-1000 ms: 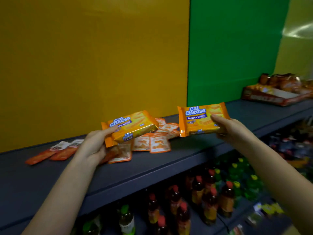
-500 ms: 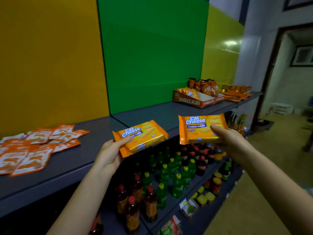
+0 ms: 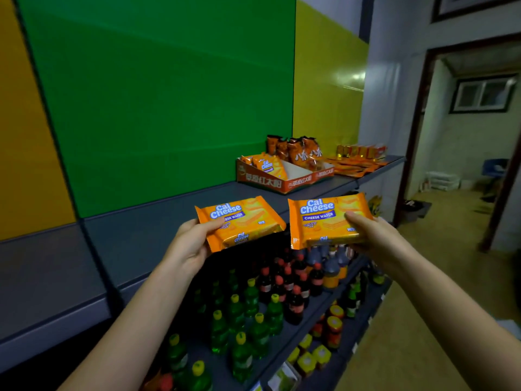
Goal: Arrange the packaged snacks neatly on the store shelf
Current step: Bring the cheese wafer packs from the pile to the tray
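Observation:
My left hand (image 3: 189, 245) grips one orange Cal Cheese wafer pack (image 3: 242, 221) by its left end, tilted, over the front edge of the grey shelf (image 3: 146, 235). My right hand (image 3: 372, 235) holds a second Cal Cheese wafer pack (image 3: 321, 218) by its right side, facing me, beyond the shelf edge. Farther along the shelf stands an open red cardboard display box (image 3: 282, 180) with more Cal Cheese packs (image 3: 266, 165) and orange snack bags (image 3: 298, 149) in it.
Flat orange packets and small boxes (image 3: 358, 159) lie at the shelf's far right end. Green and dark bottles (image 3: 253, 306) and jars fill the lower shelves. A doorway (image 3: 465, 136) opens on the right, with floor space in front of it.
My view has swung right along the shelf; the loose orange sachets on the left have left the view and the display box is nearer. Both hands still hold their packs.

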